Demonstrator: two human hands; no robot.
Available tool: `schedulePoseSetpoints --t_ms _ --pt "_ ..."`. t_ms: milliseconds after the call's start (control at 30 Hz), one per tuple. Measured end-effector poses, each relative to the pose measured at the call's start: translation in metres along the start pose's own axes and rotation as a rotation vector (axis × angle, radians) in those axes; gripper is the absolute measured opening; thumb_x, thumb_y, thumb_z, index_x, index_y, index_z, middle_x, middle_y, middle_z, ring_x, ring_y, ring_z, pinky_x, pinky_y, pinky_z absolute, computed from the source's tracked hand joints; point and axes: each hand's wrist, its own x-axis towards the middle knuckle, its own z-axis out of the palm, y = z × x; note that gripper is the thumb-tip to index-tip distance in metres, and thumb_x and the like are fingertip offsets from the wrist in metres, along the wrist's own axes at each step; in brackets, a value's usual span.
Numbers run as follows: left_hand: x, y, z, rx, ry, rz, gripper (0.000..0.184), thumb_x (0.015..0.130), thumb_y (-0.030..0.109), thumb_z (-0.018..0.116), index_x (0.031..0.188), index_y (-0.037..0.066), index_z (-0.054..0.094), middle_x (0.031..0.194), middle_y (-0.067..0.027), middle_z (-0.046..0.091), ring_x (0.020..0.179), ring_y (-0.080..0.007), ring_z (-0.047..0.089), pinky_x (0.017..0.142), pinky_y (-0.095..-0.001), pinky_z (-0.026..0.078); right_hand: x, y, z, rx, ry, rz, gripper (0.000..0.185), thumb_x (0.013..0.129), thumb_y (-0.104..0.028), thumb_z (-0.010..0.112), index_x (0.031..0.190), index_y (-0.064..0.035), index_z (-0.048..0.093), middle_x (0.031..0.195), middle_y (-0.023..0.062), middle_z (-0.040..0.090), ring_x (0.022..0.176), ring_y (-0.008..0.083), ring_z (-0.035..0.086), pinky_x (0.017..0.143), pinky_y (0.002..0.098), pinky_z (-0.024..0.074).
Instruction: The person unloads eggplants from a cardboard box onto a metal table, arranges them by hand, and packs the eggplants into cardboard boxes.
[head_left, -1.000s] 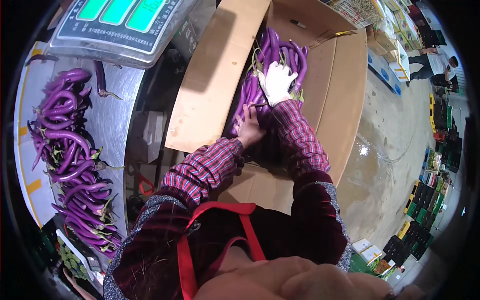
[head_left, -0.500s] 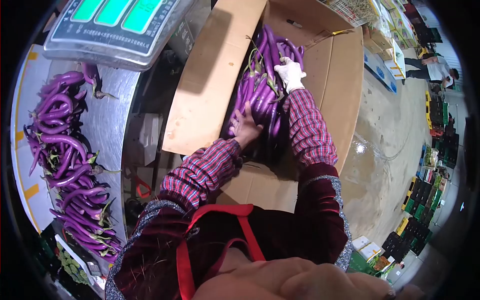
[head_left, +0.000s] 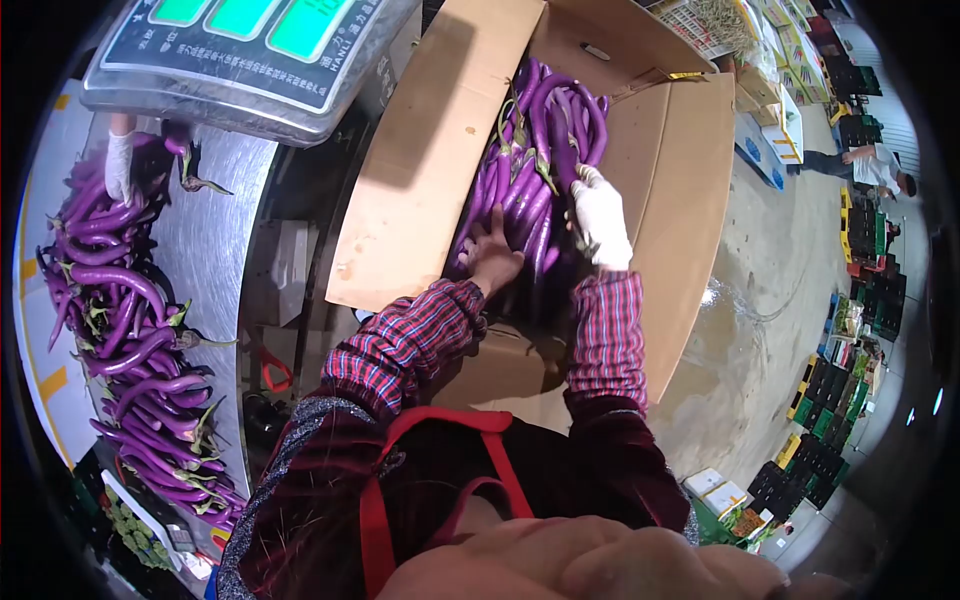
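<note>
Long purple eggplants lie heaped inside an open cardboard box. My bare left hand rests on the near left part of this heap, its fingers spread. My right hand, in a white glove, is at the right side of the heap with its fingers closed round the end of a dark eggplant. Further left, a second pile of eggplants covers much of a metal table.
A scale with green displays stands at the upper left. Beside it, a co-worker's gloved hand touches the table pile. Another person is at the far right, near stacked crates.
My right hand has moved back toward me along the box's right side, now gripping an eggplant. My left hand stays nearly in place. A co-worker's gloved hand has appeared at the table pile.
</note>
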Motion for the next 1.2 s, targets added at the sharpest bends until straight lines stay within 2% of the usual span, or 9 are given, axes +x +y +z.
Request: schedulePoseSetpoints --t_ms 300,367,500,633,833,900,967,1033,1200 --pt "0.003 0.003 0.011 -0.081 0.056 -0.051 0.106 0.075 0.034 0.074 0.154 0.037 0.004 0.154 -0.0236 0.02 0.138 -0.0504 0.026 0.107 -0.066 0.024 0.112 0.02 0.015 0.694 -0.181 0.226 0.028 0.096 -0.012 0.046 0.117 -0.0033 0.062 0.083 0.013 0.067 0.049 0.0223 0.059 0.038 0.0319 0.0465" --pt "0.003 0.003 0.009 -0.077 0.031 -0.067 0.107 0.075 0.034 0.074 0.154 0.038 0.003 0.154 -0.0232 0.02 0.138 -0.0498 0.026 0.108 -0.0666 0.023 0.232 0.092 0.029 0.389 -0.352 0.189 0.025 0.089 -0.014 0.053 0.107 -0.0042 0.067 0.082 0.0179 0.067 0.068 0.0303 0.067 0.053 0.0444 0.0537" --pt "0.004 0.003 0.007 -0.129 0.023 -0.073 0.105 0.075 0.033 0.073 0.154 0.039 0.004 0.154 -0.0212 0.017 0.141 -0.0483 0.021 0.107 -0.0676 0.022 0.191 0.056 0.064 -0.616 0.384 -0.459 0.024 0.087 -0.017 0.056 0.101 -0.0065 0.072 0.091 0.0185 0.07 0.086 0.0281 0.068 0.074 0.0433 0.055" --pt "0.001 0.01 -0.007 -0.131 -0.027 -0.126 0.102 0.075 0.036 0.073 0.154 0.034 0.008 0.155 -0.019 0.018 0.141 -0.0458 0.024 0.107 -0.067 0.023 0.182 0.037 0.054 -0.66 0.213 -0.386 0.03 0.09 -0.025 0.062 0.104 0.0005 0.07 0.102 0.0138 0.072 0.093 0.0233 0.069 0.091 0.0359 0.0502" --pt "0.018 -0.009 0.012 -0.088 0.059 -0.163 0.101 0.074 0.043 0.075 0.152 0.025 0.014 0.153 -0.0183 0.022 0.138 -0.0447 0.029 0.107 -0.0637 0.027 0.151 0.02 -0.015 -0.226 0.202 -0.605 0.031 0.087 -0.028 0.067 0.102 -0.0005 0.072 0.099 0.0126 0.073 0.09 0.0194 0.069 0.082 0.0322 0.052" --pt "0.019 -0.008 0.015 -0.016 0.101 -0.189 0.101 0.073 0.047 0.077 0.151 0.022 0.017 0.151 -0.0207 0.024 0.134 -0.0463 0.033 0.106 -0.0597 0.032 0.109 0.024 -0.031 0.251 0.33 -0.18 0.022 0.086 -0.028 0.065 0.088 -0.008 0.074 0.081 0.0085 0.073 0.075 0.0182 0.069 0.068 0.0335 0.052" --pt "0.016 -0.011 0.009 0.005 0.087 -0.185 0.103 0.072 0.048 0.077 0.151 0.022 0.017 0.151 -0.0205 0.024 0.135 -0.0456 0.032 0.107 -0.0583 0.033 0.061 0.043 -0.037 -1.075 0.032 -0.706 0.026 0.084 -0.032 0.067 0.078 -0.0077 0.072 0.076 0.0102 0.071 0.07 0.0191 0.068 0.063 0.0349 0.0511" --pt "0.01 -0.016 0.006 0.02 0.056 -0.193 0.105 0.07 0.051 0.078 0.151 0.023 0.016 0.151 -0.0203 0.025 0.136 -0.0443 0.031 0.107 -0.0554 0.034 0.01 0.052 0.013 -0.332 -0.209 0.29 0.037 0.081 -0.043 0.069 0.072 -0.0069 0.071 0.078 0.0155 0.071 0.07 0.0249 0.069 0.064 0.0375 0.0525" --pt "0.009 -0.015 0.004 0.103 -0.047 -0.162 0.114 0.067 0.056 0.077 0.153 0.022 0.011 0.152 -0.0204 0.022 0.138 -0.043 0.028 0.109 -0.0562 0.03 -0.019 0.111 0.093 -0.835 0.051 -0.131 0.05 0.077 -0.053 0.062 0.086 -0.004 0.068 0.083 0.0189 0.07 0.08 0.0345 0.07 0.071 0.0434 0.0544"
